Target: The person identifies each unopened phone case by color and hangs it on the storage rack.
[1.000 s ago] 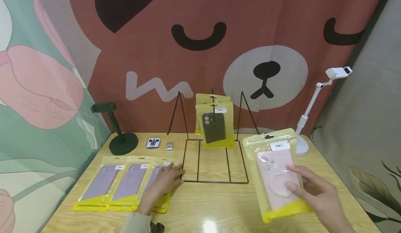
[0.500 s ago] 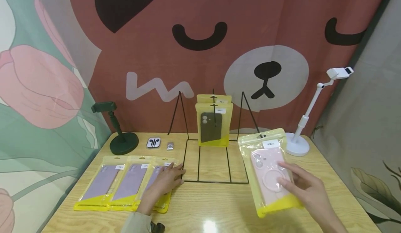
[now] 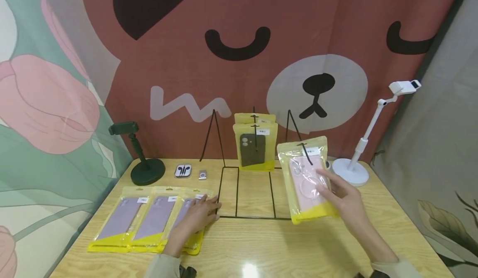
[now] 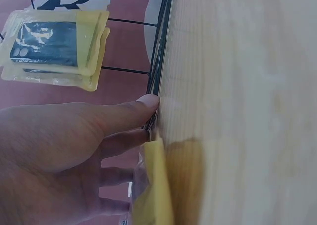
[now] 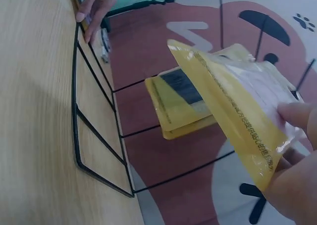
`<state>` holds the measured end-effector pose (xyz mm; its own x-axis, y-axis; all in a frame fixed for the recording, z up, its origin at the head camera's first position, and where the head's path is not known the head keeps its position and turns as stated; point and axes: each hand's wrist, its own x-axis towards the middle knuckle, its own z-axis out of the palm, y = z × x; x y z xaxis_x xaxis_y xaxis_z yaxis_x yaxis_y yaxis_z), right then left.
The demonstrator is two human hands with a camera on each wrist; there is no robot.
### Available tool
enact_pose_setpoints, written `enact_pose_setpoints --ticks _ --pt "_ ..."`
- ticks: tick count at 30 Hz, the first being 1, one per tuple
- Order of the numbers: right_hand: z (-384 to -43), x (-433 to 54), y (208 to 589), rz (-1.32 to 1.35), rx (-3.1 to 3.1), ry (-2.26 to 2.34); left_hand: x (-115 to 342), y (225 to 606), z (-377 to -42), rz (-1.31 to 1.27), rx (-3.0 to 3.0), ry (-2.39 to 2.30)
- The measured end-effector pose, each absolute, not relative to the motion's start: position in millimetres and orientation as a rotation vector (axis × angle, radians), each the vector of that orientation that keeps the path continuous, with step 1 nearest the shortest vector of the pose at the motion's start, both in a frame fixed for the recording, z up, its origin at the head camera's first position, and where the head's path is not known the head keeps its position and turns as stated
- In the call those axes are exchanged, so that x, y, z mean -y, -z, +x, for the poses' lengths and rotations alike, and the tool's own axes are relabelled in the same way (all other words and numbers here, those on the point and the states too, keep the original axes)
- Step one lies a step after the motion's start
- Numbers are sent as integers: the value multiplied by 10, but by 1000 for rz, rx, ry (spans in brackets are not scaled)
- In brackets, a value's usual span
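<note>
My right hand pinches the lower right side of a clear-and-yellow packet with a pink phone case, thumb in front. The right prong of a black wire display rack passes through the packet's hang hole, its tip showing in front. On the middle prong hang packets, the front one with a dark phone case. My left hand lies over the rightmost purple phone case packet, fingers extended; its thumb touches the rack's front left corner.
Two more purple phone case packets lie further left. Behind them are a dark green stand, an earphone case and a small silver clip device. A white stand is at the back right. The rack's left prong bears nothing.
My right hand has carried the pink phone case packet left and away from me, up to the rack, and the right prong now goes through its hole. My left hand stays put.
</note>
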<state>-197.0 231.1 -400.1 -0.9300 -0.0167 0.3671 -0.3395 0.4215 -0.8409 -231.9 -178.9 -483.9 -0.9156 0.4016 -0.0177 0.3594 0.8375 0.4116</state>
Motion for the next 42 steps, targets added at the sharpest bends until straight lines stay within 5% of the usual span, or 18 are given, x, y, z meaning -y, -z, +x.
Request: enact_pose_setpoints --ticks 20,36,42 --pt "-2887 -2152 4078 370 2183 -1595 1802 4870 -2316 584 -2901 -641" --pt "-3105 -2125 4207 324 2119 -1775 1806 4888 -2348 594 -2930 -625" --pt "-3014 -2283 4341 64 2242 -1643 1803 4886 -2343 590 -2927 -626"
